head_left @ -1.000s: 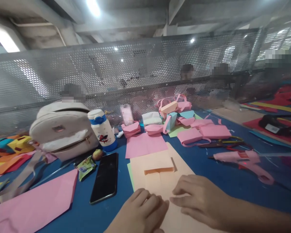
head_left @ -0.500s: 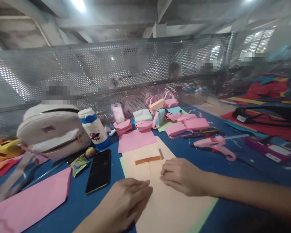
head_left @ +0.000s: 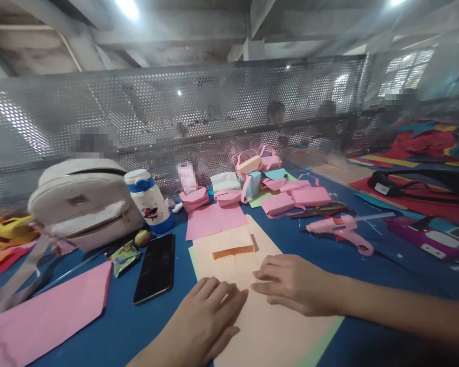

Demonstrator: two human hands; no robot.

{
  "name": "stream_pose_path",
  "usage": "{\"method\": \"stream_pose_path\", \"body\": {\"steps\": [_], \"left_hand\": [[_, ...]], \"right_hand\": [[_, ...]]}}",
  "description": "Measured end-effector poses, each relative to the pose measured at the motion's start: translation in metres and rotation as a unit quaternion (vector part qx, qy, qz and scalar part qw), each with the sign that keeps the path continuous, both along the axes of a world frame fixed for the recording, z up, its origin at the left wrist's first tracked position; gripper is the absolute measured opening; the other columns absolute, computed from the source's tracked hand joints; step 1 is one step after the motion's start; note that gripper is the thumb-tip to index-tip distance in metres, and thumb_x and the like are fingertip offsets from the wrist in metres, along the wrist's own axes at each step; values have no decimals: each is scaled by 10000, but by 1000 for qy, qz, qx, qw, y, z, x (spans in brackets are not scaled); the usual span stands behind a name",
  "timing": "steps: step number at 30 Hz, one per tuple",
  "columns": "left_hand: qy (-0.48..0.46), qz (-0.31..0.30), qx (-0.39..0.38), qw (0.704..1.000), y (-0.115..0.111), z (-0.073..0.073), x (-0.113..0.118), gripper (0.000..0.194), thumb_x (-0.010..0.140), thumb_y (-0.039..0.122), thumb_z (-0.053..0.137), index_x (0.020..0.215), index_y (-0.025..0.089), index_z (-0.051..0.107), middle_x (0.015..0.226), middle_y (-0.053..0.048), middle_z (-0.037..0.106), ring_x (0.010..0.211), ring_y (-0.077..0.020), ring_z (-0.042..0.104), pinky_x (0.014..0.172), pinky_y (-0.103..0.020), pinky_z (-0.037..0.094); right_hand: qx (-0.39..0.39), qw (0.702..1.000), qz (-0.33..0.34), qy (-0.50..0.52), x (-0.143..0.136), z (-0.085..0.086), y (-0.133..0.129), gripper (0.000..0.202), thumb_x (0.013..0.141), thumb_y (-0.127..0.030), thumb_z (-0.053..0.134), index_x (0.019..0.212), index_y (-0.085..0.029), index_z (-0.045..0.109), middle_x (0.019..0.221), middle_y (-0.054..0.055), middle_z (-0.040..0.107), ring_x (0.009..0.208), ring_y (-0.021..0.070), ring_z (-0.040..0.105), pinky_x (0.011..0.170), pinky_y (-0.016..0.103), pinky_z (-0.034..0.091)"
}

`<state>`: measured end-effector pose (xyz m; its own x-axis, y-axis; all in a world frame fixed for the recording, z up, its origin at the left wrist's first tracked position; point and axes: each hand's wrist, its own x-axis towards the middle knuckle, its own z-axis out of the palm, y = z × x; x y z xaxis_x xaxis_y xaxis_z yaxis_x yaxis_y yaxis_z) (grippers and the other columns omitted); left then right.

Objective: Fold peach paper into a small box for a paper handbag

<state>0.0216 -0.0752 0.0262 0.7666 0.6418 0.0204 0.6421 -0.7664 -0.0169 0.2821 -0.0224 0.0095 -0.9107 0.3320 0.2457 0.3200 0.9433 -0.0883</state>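
Observation:
A folded peach paper piece (head_left: 235,253) with a raised flap lies on a stack of peach paper sheets (head_left: 279,341); green paper shows at the stack's edges. My left hand (head_left: 210,318) rests palm down at the left side of the folded paper, fingers stretched and thumb apart. On the other side, my right hand (head_left: 290,283) touches the paper with its fingers bent a little and spread. Neither hand has anything gripped. Part of the folded paper's lower end is hidden by my hands.
Nearby on the blue table stand a phone (head_left: 155,270), snack packet (head_left: 124,258), water bottle (head_left: 150,204) and backpack (head_left: 84,204). Pink paper pouches (head_left: 277,203) lie at the back, a pink glue gun (head_left: 342,232) to the right. A perforated metal screen (head_left: 214,112) rises behind.
My left hand has shifted slightly right, its thumb now farther from the fingers. My right hand's fingers have spread and moved down slightly. The folded paper stays in place.

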Motion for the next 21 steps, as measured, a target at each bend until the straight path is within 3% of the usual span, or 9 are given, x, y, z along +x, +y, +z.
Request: {"method": "stream_pose_path", "body": {"steps": [3, 10, 14, 21], "left_hand": [[-11, -27, 7, 1000, 8, -6, -1, 432, 949, 382, 521, 1353, 237, 465, 1127, -58, 620, 885, -237, 506, 793, -358, 415], [-38, -78, 141, 986, 23, -30, -5, 575, 973, 607, 303, 1303, 201, 542, 968, -41, 646, 738, -206, 470, 727, -345, 359], [-29, -73, 177, 981, 24, -33, -5, 623, 970, 633, 234, 1304, 214, 552, 917, -38, 642, 727, -209, 471, 738, -352, 355], [-55, -63, 158, 984, 23, -31, -3, 637, 977, 618, 162, 1261, 225, 575, 949, -36, 634, 704, -197, 448, 702, -343, 348]], "right_hand": [[-26, 1000, 17, 0, 1, -1, 6, 295, 997, -276, 488, 1264, -185, 574, 1113, 92, 649, 985, 223, 535, 837, 345, 426], [-76, 995, 2, 72, -2, -12, 12, 299, 1012, -267, 427, 1226, -160, 607, 1104, 87, 681, 987, 233, 557, 848, 367, 441], [-106, 990, -5, 96, -5, -15, 12, 317, 1014, -221, 404, 1239, -134, 609, 1104, 91, 695, 997, 228, 564, 870, 362, 447], [-98, 989, -41, 102, 1, -16, 15, 309, 1006, -205, 414, 1244, -189, 611, 1154, 68, 680, 1018, 226, 566, 883, 376, 447]]}}
